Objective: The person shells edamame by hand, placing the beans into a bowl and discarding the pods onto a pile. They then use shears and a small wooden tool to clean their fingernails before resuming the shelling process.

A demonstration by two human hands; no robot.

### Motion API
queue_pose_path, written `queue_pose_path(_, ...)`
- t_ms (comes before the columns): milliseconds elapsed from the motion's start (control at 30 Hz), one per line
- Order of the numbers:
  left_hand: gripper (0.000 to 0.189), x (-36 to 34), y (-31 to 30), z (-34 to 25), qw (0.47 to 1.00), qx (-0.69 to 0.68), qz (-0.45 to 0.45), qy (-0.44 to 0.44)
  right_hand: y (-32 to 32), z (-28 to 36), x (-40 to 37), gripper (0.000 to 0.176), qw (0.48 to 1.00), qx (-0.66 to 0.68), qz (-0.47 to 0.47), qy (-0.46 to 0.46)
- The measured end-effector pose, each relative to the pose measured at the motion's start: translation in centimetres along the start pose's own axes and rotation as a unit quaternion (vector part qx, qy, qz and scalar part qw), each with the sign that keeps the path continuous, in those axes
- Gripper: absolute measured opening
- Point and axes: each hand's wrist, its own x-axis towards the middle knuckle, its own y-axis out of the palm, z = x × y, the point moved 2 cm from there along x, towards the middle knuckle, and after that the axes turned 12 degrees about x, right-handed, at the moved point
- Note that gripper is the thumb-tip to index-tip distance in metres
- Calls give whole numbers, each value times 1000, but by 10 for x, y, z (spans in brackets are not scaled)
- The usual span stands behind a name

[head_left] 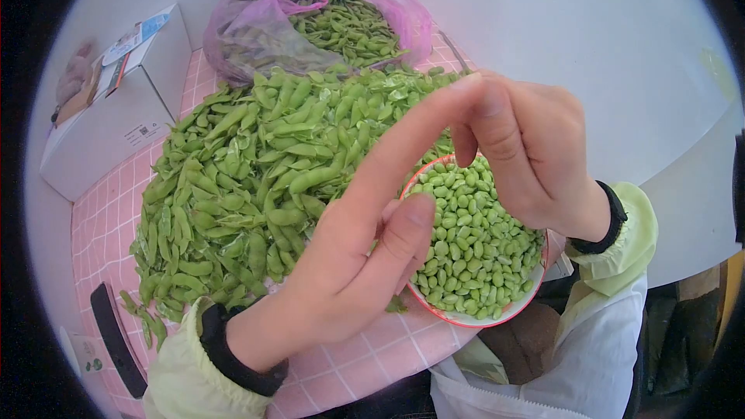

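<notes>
My left hand (pixel 349 264) is raised over the near edge of the pod heap, its index finger stretched up to the right and its thumb apart from it. No bean or pod shows in it. The fingers of my right hand (pixel 535 140) are bent, and its thumb presses against the tip of my left index finger. Anything tiny between them is hidden. Below my right hand stands a red-rimmed white bowl (pixel 475 324) full of shelled green soybeans (pixel 473 256). A large heap of green edamame pods (pixel 272 155) spreads to the left of both hands.
At the back, a pink plastic bag (pixel 256 31) holds more pods. A white box (pixel 140 101) with papers on top stands at the left. A black flat object (pixel 116 337) lies near the left edge of the pink checked tablecloth (pixel 341 372). White walls enclose the back.
</notes>
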Motion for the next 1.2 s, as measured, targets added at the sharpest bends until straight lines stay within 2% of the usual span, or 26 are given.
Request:
queue_pose_path(133, 61, 0, -3, 0, 998, -51, 19, -33, -2, -1, -1, 34, 1000, -2, 17, -2)
queue_pose_path(467, 60, -1, -5, 4, 998, -31, 13, -51, -3, -4, -2, 31, 999, -38, 20, 5)
queue_pose_path(767, 59, 0, -5, 5, 997, -24, 23, -64, -8, -10, -2, 32, 995, -71, 70, 25)
queue_pose_path(1200, 59, -1, -3, 6, 995, -6, 23, -93, -17, -12, -3, 28, 971, -212, 110, -26)
